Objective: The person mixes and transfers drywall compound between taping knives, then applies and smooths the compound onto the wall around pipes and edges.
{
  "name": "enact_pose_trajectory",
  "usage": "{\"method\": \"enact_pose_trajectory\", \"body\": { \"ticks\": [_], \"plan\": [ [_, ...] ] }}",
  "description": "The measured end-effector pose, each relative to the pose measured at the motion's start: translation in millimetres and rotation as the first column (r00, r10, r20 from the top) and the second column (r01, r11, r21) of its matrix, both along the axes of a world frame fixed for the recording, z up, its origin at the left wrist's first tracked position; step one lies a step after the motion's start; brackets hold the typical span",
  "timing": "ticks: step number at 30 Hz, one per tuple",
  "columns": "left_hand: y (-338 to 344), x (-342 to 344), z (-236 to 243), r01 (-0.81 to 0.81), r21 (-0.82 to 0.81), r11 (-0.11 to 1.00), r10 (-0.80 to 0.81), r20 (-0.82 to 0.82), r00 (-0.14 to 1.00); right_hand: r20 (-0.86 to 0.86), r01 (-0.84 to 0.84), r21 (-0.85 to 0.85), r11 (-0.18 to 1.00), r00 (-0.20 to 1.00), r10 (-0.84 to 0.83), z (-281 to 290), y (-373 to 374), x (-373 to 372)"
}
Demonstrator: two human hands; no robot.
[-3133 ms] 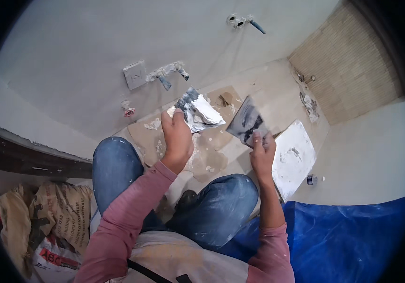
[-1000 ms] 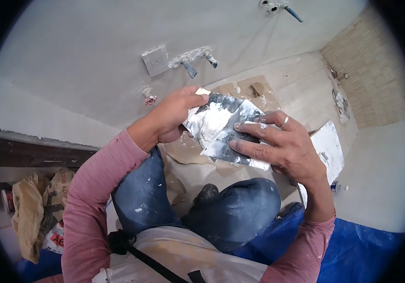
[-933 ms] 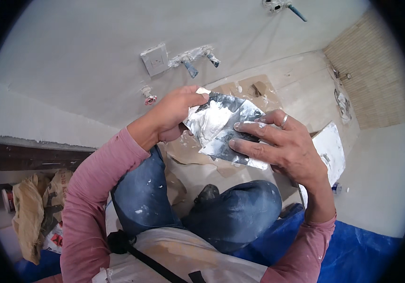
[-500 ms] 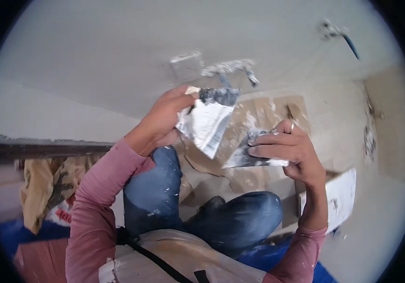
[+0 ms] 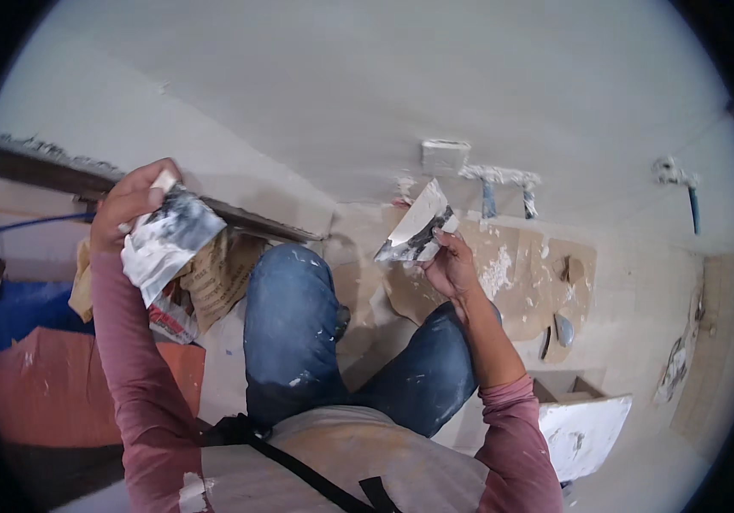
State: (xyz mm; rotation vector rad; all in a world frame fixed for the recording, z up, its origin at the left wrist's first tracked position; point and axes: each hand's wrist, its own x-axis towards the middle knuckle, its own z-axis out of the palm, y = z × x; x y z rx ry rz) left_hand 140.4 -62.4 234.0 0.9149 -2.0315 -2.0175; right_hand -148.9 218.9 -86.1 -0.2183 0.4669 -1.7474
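My left hand (image 5: 128,205) is raised at the left, closed on a square metal blade (image 5: 175,235) smeared with white putty. Near the middle, in front of the wall, my right hand (image 5: 451,265) grips a second metal blade (image 5: 410,235), which carries a long band of white putty along its upper edge. The two blades are apart. My bent knees in jeans (image 5: 288,325) are below them, over the floor.
Ahead are a white wall (image 5: 367,94), a switch box (image 5: 444,156) and pipe stubs (image 5: 488,197). Torn cardboard (image 5: 504,282) covers floor below. A white board (image 5: 581,432) lies right; paper sacks (image 5: 213,274), a dark ledge (image 5: 46,167) and orange sheeting (image 5: 42,385) are left.
The view has turned leftward. My hands, together a second ago, have separated, each keeping its blade; the left has moved out to the left, and the right blade now shows putty along its edge.
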Motion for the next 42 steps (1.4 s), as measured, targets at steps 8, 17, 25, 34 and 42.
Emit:
{"method": "enact_pose_trajectory", "body": {
  "ticks": [8,17,25,34,42],
  "plan": [
    [-16,-26,-13,0.17,0.175,0.97,-0.172,-0.005,0.985,0.015,-0.006,0.083,0.997,1.0,0.005,-24,-14,-3],
    [-23,-14,-11,0.284,0.299,0.911,-0.275,-0.075,0.959,0.001,0.006,0.108,0.994,1.0,-0.007,24,-50,-22],
    [-19,-22,-11,0.294,0.36,0.886,-0.303,-0.033,0.953,0.139,0.017,0.061,0.998,0.99,-0.026,-15,-65,13],
    [-13,-22,-6,0.212,0.265,0.941,-0.221,0.002,0.975,0.351,0.058,0.105,0.993,0.932,-0.092,-39,-79,103],
    [-17,-24,-15,0.219,0.205,0.954,-0.225,0.007,0.974,0.063,0.194,0.357,0.914,0.971,-0.23,-65,-96,144]
  ]
}}
